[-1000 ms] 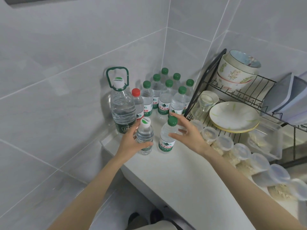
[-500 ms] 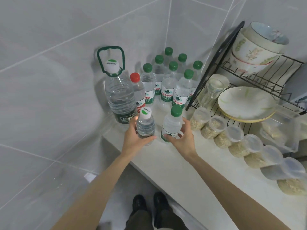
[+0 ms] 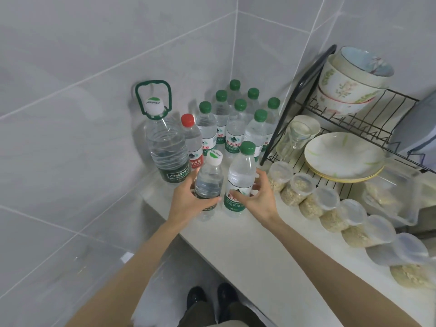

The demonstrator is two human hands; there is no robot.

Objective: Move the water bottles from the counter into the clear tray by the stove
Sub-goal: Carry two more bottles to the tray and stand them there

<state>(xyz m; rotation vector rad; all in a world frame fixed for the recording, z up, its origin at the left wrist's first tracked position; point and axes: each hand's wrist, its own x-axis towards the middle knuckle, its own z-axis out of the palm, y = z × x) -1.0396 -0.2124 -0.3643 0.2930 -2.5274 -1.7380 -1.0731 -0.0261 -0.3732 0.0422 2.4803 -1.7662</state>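
Note:
My left hand grips a small white-capped bottle standing near the counter's front corner. Beside it, my right hand wraps its fingers round a green-capped bottle with a green label. Behind them stand a red-capped bottle, a large handled jug and several green-capped bottles packed into the tiled corner. The clear tray and the stove are out of view.
A black wire dish rack stands to the right, holding stacked bowls, plates and a glass. A row of lidded tubs of grain lies along the white counter. My shoes show below the counter edge.
Both hands have closed in from open reach to gripping the two front bottles. The view has shifted downward and closer.

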